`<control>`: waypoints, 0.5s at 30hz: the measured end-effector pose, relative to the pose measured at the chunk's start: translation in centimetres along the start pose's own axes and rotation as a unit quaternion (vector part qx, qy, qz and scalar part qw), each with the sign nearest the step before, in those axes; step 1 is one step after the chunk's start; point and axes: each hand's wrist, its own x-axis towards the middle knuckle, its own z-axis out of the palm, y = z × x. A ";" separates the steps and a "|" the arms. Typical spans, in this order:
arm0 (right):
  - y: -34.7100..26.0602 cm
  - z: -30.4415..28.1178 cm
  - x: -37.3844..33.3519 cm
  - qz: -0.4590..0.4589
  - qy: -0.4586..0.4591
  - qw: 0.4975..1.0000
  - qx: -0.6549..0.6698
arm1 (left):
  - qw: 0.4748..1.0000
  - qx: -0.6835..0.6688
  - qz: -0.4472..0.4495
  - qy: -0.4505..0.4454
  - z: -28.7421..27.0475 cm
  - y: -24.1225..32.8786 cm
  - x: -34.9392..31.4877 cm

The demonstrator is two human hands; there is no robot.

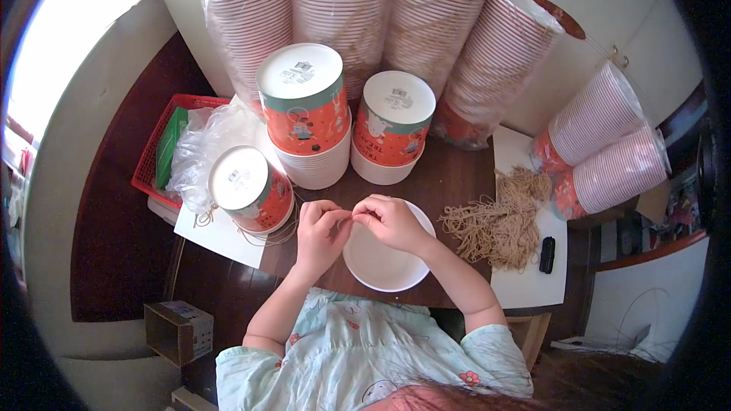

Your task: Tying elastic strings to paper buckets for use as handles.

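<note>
- I see a thin tan string [344,218] pinched between my two hands, just above the near edge of the dark table [457,175].
- My left hand [320,230] has its fingertips closed on one end of the string; my right hand [388,221] is curled, thumb and forefinger nipped on the other end.
- Right under my right hand sits a white paper bowl [381,262], open side up.
- To my left, an upside-down orange-and-green bowl [247,186] rests on a white sheet [221,236], string looped at its base.
- To my right lies a heap of tan strings [502,221], with a small black object [547,254] beside it.
- Further back stand two stacks of upturned printed bowls [304,106], then wrapped sleeves of bowls [343,0].
- A red basket [152,160] with crumpled clear plastic [202,144] sits far left.
</note>
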 end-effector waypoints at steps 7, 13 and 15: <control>-0.7 0.3 0.3 -0.001 0.015 0.998 0.066 | 1.000 -0.002 -0.012 -0.004 -0.1 -0.3 0.0; -0.6 0.2 0.2 -0.005 0.038 0.992 0.120 | 0.998 -0.022 -0.045 -0.033 -0.5 -0.6 0.0; -0.4 -0.1 0.1 -0.020 0.055 0.984 0.170 | 0.996 -0.035 -0.064 -0.059 -0.4 -1.0 -0.3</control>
